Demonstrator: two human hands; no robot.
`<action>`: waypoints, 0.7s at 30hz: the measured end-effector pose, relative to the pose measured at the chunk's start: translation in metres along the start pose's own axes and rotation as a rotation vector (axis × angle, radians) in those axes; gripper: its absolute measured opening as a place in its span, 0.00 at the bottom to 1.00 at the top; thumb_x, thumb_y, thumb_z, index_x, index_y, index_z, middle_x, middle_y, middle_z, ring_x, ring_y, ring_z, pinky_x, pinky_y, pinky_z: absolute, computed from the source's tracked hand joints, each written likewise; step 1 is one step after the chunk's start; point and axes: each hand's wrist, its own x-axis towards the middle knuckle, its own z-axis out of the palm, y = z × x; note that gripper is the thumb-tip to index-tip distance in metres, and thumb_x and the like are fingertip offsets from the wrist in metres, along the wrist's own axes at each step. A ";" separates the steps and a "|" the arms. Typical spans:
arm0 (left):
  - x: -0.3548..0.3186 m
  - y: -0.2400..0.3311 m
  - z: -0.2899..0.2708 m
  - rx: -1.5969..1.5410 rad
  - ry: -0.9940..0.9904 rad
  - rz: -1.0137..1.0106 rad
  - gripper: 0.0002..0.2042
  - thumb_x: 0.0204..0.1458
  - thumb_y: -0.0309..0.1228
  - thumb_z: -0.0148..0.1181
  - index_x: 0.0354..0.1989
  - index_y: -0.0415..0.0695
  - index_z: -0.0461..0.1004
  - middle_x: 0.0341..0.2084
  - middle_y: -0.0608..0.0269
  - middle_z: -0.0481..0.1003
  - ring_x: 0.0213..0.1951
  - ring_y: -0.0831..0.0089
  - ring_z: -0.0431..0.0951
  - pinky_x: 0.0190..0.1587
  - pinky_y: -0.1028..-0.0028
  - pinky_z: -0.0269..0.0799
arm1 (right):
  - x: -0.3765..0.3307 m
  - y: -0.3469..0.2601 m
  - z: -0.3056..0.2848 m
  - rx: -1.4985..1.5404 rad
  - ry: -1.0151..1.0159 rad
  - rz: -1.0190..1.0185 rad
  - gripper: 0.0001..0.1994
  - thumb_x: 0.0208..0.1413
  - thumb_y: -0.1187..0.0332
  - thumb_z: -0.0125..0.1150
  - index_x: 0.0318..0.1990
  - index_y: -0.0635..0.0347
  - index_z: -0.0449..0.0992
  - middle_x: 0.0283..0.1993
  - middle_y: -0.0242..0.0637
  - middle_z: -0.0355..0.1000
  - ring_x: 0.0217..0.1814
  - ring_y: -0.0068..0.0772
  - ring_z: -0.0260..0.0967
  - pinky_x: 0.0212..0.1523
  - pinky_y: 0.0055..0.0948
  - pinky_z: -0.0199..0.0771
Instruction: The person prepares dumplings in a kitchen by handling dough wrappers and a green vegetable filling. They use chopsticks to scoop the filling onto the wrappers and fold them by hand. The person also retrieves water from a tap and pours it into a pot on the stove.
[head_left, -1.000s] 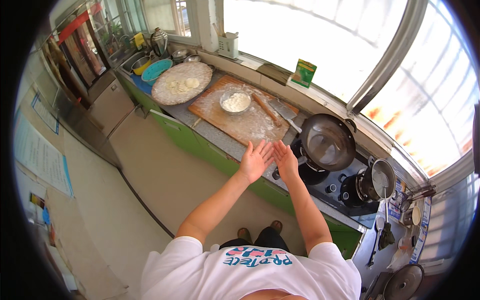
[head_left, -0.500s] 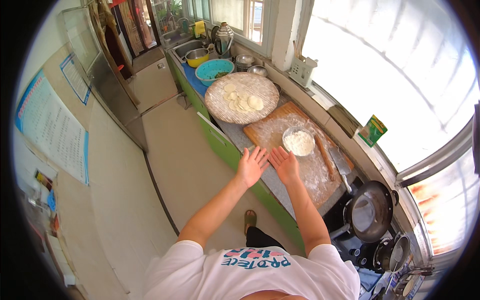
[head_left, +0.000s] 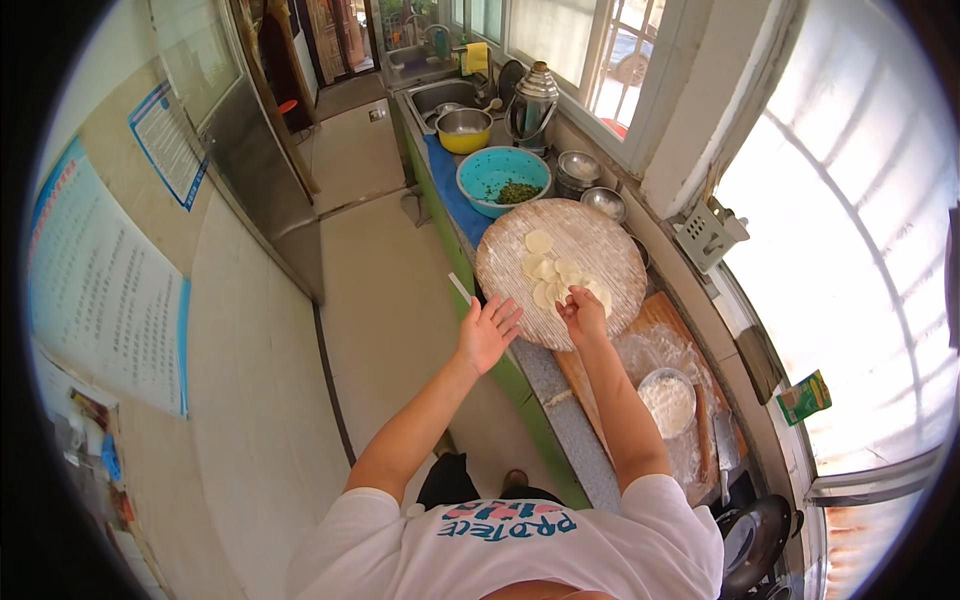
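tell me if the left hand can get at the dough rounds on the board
Probably yes: the left hand is open, seemingly empty, by the near left edge of the round board, with nothing between it and the dough rounds; the right hand, at their near right, leaves the left side free.

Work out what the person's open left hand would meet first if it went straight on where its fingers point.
Most likely the rim of the round floured board; depth is unclear, so the left hand might pass above it.
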 end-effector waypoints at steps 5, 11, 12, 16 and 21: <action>0.076 0.079 -0.030 0.001 -0.081 -0.048 0.36 0.62 0.56 0.31 0.71 0.46 0.37 0.69 0.57 0.45 0.68 0.57 0.51 0.68 0.59 0.48 | 0.089 0.024 0.056 -0.069 0.085 -0.123 0.10 0.52 0.82 0.54 0.39 0.58 0.65 0.32 0.33 0.68 0.31 0.26 0.66 0.36 0.30 0.70; 0.147 0.179 -0.067 0.099 -0.093 -0.162 0.33 0.64 0.53 0.31 0.70 0.45 0.40 0.69 0.58 0.46 0.67 0.57 0.53 0.66 0.58 0.55 | 0.189 0.042 0.105 -0.027 0.302 -0.133 0.12 0.54 0.78 0.54 0.46 0.57 0.66 0.36 0.36 0.68 0.33 0.31 0.67 0.37 0.31 0.73; 0.161 0.193 -0.073 0.112 -0.103 -0.174 0.32 0.64 0.52 0.32 0.70 0.45 0.41 0.69 0.58 0.47 0.67 0.57 0.54 0.65 0.58 0.56 | 0.204 0.044 0.114 -0.016 0.324 -0.142 0.13 0.54 0.79 0.54 0.46 0.58 0.65 0.36 0.36 0.68 0.33 0.31 0.67 0.37 0.31 0.73; 0.215 0.234 -0.090 0.127 -0.120 -0.246 0.30 0.64 0.49 0.36 0.69 0.44 0.45 0.68 0.58 0.50 0.66 0.58 0.57 0.64 0.58 0.57 | 0.259 0.046 0.120 0.002 0.425 -0.193 0.15 0.54 0.79 0.53 0.49 0.58 0.64 0.35 0.36 0.68 0.33 0.31 0.67 0.35 0.31 0.73; 0.285 0.260 -0.094 0.154 -0.131 -0.354 0.29 0.64 0.48 0.38 0.68 0.43 0.48 0.66 0.59 0.53 0.65 0.59 0.58 0.64 0.59 0.57 | 0.335 0.035 0.119 0.012 0.554 -0.253 0.15 0.54 0.80 0.51 0.49 0.59 0.64 0.38 0.39 0.67 0.32 0.32 0.68 0.32 0.31 0.74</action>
